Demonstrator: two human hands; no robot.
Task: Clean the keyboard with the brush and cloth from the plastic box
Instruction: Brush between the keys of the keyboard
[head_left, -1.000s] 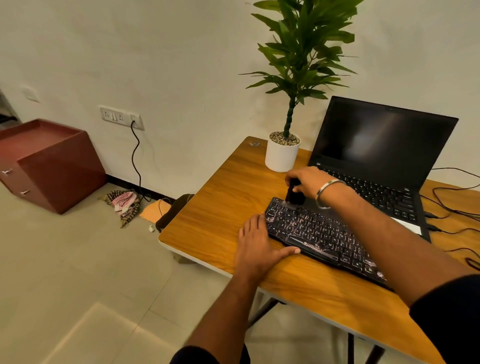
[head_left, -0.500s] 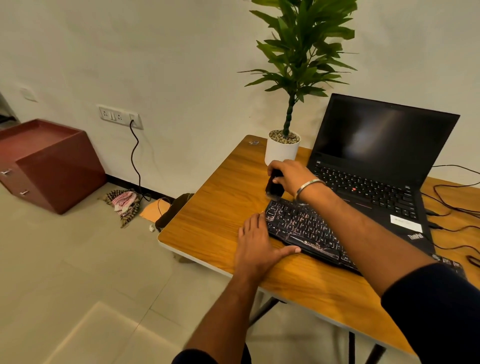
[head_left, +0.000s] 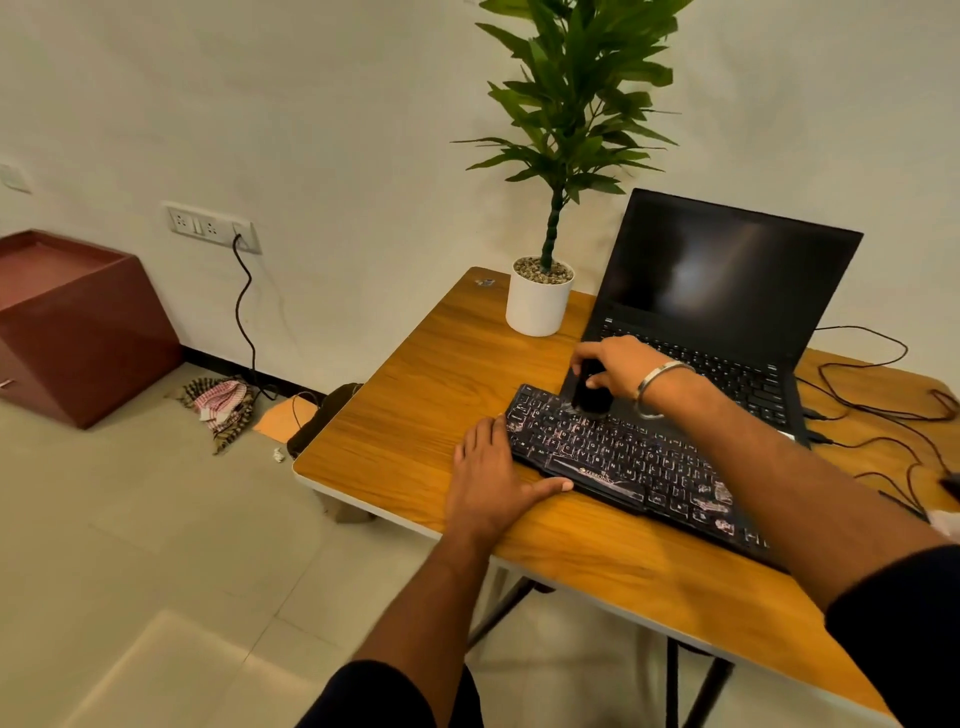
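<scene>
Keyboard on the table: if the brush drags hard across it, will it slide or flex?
The keyboard looks flat, stiff and fairly light, so it probably won't flex. It might skid on the smooth wooden table. The left hand lies flat against its end, likely bracing it, while the right hand works the brush.

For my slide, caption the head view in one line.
Right hand sweeps a black brush over the keyboard while the left hand steadies its end on the wooden table.

Left hand (head_left: 488, 480) lies flat, fingers spread; right hand (head_left: 618, 366) is fisted.
</scene>
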